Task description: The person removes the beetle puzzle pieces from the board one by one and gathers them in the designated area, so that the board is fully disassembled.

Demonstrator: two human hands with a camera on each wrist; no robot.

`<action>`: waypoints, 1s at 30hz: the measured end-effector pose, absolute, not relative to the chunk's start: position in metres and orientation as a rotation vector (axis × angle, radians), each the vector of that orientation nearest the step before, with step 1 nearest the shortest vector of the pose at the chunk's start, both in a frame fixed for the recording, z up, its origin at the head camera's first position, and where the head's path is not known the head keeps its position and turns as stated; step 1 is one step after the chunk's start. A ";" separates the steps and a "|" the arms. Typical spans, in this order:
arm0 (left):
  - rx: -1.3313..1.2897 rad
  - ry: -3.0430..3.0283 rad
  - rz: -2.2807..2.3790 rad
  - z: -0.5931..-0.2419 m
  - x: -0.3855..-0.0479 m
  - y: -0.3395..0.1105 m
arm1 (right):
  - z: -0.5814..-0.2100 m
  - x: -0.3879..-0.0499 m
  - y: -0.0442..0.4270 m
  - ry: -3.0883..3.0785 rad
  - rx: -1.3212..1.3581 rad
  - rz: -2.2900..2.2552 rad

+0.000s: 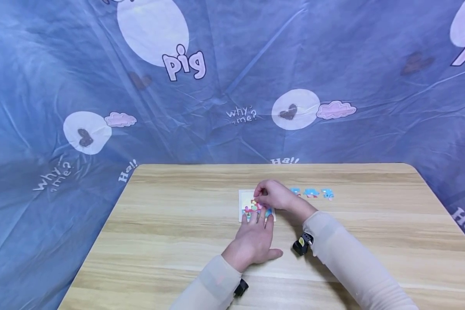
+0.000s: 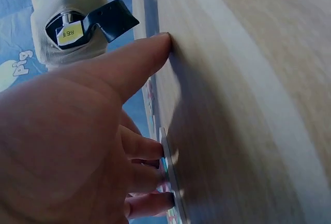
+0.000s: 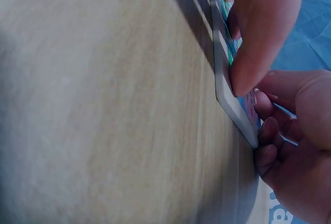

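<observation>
A small jigsaw puzzle board [image 1: 240, 200] with a white rim lies on the table, colourful pieces filling its lower part and pale backing showing at its upper left. My left hand [image 1: 254, 242] rests its spread fingertips on the board's near side, thumb held out to the right. From the right, my right hand [image 1: 277, 196] reaches over the board with curled fingers. Its thumb and forefinger pinch a puzzle piece [image 1: 254, 203], mostly covered by the fingers. In the right wrist view, the fingers of the right hand [image 3: 297, 136] meet the board's edge close to a left fingertip.
To the right of the board, several loose blue puzzle pieces [image 1: 311, 193] lie in a row, the nearest partly behind the right hand. The wooden table [image 1: 170, 241] ends at a blue printed cloth [image 1: 217, 86] hung behind it.
</observation>
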State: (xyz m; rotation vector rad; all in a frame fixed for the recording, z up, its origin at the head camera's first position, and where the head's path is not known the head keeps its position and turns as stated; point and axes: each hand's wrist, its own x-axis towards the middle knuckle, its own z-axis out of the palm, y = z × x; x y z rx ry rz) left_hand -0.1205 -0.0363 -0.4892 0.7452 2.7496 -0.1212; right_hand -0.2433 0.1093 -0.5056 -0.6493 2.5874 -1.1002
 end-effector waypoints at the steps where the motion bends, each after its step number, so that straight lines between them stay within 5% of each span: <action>1: 0.743 2.751 -0.121 -0.489 -0.120 -0.036 | -0.506 -0.243 0.109 2.586 -0.645 -1.098; 30: 0.715 2.744 -0.178 -0.493 -0.119 -0.032 | -0.501 -0.246 0.108 2.535 -0.665 -1.090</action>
